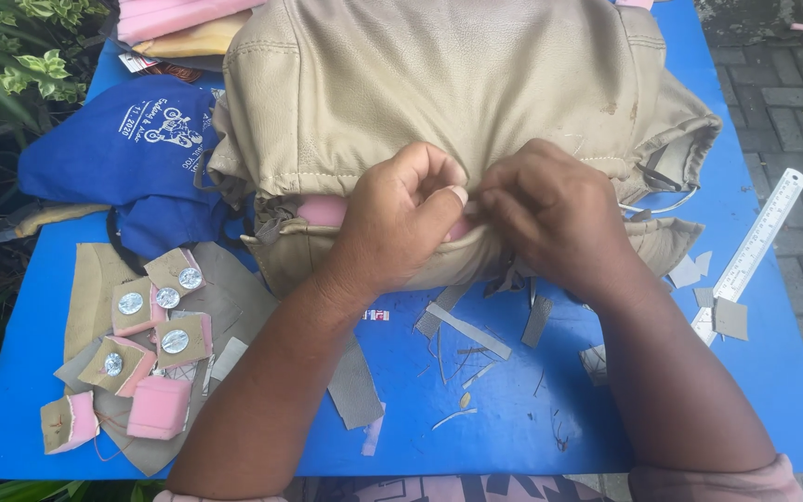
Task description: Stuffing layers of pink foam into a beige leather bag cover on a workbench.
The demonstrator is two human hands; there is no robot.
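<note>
Head view: left hand (400, 218) and right hand (550, 209) meet, each grip pinched shut on the beige cover's (457, 84) front seam, above the blue counter (513, 418). Pink foam (322, 211) shows just left of the grip, so the seam looks unfinished. Trimmed scraps (467, 330) lie below; foam pads (155, 321) well left.

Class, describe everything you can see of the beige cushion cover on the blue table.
The beige cushion cover looks like soft, grained leatherette with stitched seams and some dirt marks. It lies bulging across the far half of the blue table. Pink foam shows through its open front edge. The left hand and right hand pinch that edge together at the middle. A blue cloth lies against its left side.
</note>
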